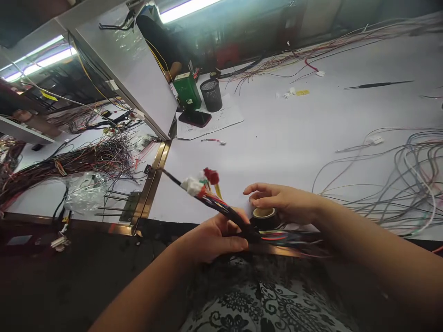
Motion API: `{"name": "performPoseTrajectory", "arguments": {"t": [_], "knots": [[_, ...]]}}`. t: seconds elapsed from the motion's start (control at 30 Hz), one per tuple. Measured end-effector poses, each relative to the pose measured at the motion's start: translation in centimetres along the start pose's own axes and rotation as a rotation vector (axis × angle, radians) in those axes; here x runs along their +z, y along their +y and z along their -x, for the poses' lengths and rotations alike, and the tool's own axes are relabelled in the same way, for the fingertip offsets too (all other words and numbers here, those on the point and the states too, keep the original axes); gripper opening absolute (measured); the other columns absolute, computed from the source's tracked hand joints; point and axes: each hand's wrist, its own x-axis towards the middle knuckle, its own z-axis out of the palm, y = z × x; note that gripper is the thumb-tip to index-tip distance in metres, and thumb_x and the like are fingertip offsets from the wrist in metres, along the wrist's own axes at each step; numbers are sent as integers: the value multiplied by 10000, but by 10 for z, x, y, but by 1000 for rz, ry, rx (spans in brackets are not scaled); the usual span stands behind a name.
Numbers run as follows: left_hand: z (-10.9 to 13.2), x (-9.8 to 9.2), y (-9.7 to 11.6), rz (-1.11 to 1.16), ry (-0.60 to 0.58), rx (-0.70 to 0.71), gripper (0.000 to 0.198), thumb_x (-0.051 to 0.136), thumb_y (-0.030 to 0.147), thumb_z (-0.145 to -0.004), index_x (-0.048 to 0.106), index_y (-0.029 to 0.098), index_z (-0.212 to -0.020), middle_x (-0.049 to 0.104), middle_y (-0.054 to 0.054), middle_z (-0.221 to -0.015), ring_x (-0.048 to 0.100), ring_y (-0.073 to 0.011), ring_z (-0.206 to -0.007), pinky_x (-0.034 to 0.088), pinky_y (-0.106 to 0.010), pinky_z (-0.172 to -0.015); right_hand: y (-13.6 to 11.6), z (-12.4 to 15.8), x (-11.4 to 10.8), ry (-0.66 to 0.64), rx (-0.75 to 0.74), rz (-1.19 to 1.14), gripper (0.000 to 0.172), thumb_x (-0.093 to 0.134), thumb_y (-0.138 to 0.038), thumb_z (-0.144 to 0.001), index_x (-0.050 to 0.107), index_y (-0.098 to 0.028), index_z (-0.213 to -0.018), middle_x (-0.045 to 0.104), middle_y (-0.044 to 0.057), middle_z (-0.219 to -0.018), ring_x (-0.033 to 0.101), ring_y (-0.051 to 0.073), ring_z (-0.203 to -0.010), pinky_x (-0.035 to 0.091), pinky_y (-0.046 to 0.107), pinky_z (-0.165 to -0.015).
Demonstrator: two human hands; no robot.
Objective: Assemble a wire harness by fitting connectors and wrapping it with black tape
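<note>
My left hand (pixel 214 237) grips a bundle of coloured wires (pixel 224 210) wrapped partly in black tape, near the table's front edge. The bundle ends up and to the left in a white connector (pixel 192 185) and a red connector (pixel 211 175). My right hand (pixel 284 203) rests its fingers over a small roll of black tape (pixel 264 216) that sits on the white table (pixel 294 133), right beside the bundle. More of the coloured wires (pixel 287 237) trail to the right under my right forearm.
Loose grey and coloured wires (pixel 398 184) spread over the table's right side. A black mesh cup (pixel 211 94), a green box (pixel 187 90) and a dark phone (pixel 195 118) stand at the back. A tangled wire harness (pixel 79 159) and plastic bag (pixel 85 189) lie on the left board.
</note>
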Motion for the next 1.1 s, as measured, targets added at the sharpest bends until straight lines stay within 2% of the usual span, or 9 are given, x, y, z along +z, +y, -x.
{"name": "performPoseTrajectory", "arguments": {"t": [0.1,0.23,0.33,0.53,0.67,0.73,0.9,1.0,1.1], "knots": [[-4,3,-2,-20,199,5,314,682,314,-812,474,266,-1043,529,56,-765,419,-24,-479,291,-153,-435,-10,16,6,153,-92,180,337,698,-325,-795,521,-248,-1072,497,-21,-872,512,100,-644,390,207,-506],[-13,3,3,62,317,98,378,691,329,-800,427,296,-1069,464,103,-664,298,-15,-387,195,-149,-369,10,30,52,476,-356,679,150,622,-303,-830,560,-222,-941,557,-2,-800,522,133,-648,411,253,-565],[-15,3,12,123,328,109,395,688,353,-800,451,293,-1109,451,108,-604,282,-21,-387,188,-144,-370,44,24,78,460,-468,813,126,465,-244,-914,554,-205,-834,587,11,-802,551,145,-697,428,249,-590],[-15,7,24,-174,452,-73,409,764,376,-712,633,181,-1047,664,-12,-806,593,-128,-676,463,-230,-621,63,24,63,277,-758,1373,135,459,-151,-880,584,-203,-890,611,19,-875,531,166,-743,413,282,-663],[-12,13,24,-267,453,4,314,739,356,-725,668,183,-978,700,-47,-942,622,-229,-918,469,-328,-829,43,21,64,577,-938,1509,303,427,-114,-894,548,-170,-1166,596,103,-1116,528,227,-976,400,364,-853],[-10,15,23,-267,424,22,270,735,334,-719,674,186,-936,700,-49,-959,613,-252,-960,465,-345,-848,35,9,64,684,-849,1580,346,469,-146,-886,520,-140,-1228,609,131,-1109,540,254,-986,400,380,-853],[-7,18,14,-194,503,-12,301,764,358,-683,659,189,-909,691,-36,-866,618,-231,-864,470,-317,-753,28,-19,40,423,-653,1797,94,499,-216,-877,581,-178,-852,628,10,-684,537,164,-558,300,264,-498],[-9,18,7,-111,511,-48,354,802,369,-637,647,177,-891,667,-20,-760,592,-171,-686,428,-243,-586,21,-19,21,201,-777,1948,122,474,-237,-914,572,-183,-865,617,2,-662,523,148,-543,233,250,-484],[-7,16,7,-41,556,-65,411,809,395,-633,635,175,-932,547,45,-561,396,-67,-434,231,-179,-413,10,-8,0,228,-770,2040,169,419,-188,-954,572,-183,-882,612,7,-658,492,131,-529,202,254,-500]]}}
